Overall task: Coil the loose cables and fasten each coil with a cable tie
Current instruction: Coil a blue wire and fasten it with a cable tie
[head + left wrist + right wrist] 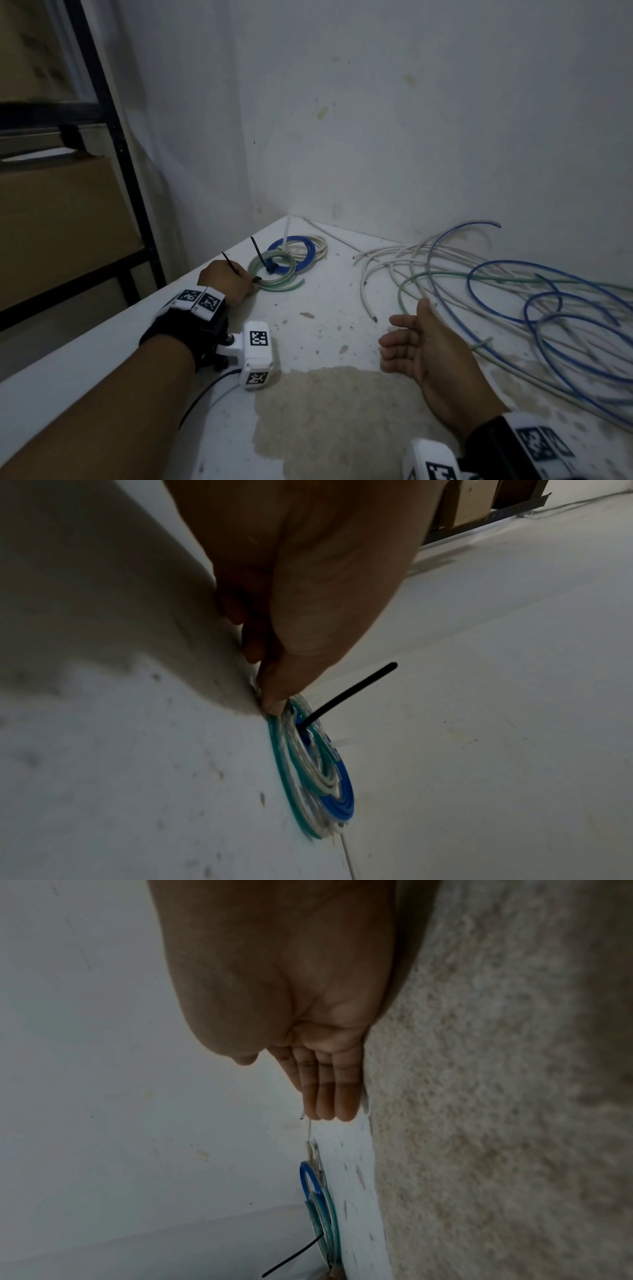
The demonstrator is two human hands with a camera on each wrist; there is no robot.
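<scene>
A green-and-white cable coil (274, 274) lies near the table's far corner, overlapping a blue coil (298, 255) and a white coil (320, 245). My left hand (248, 286) pinches the green coil's near edge, where a black cable tie (228, 263) sticks out over the knuckles. The left wrist view shows the fingertips (272, 706) on the coil (308, 777). A second black tie (257, 251) stands up from the coils. My right hand (397, 339) rests open on its edge, fingers (325, 1096) straight, holding nothing. Loose blue, green and white cables (513, 301) sprawl beside it.
The white table (308, 329) has a rough brown patch (329, 411) at the front. Walls close off the back and right. The table's left edge drops toward a black shelf frame (133, 192) holding cardboard boxes (61, 222). A white tie (287, 228) stands by the corner.
</scene>
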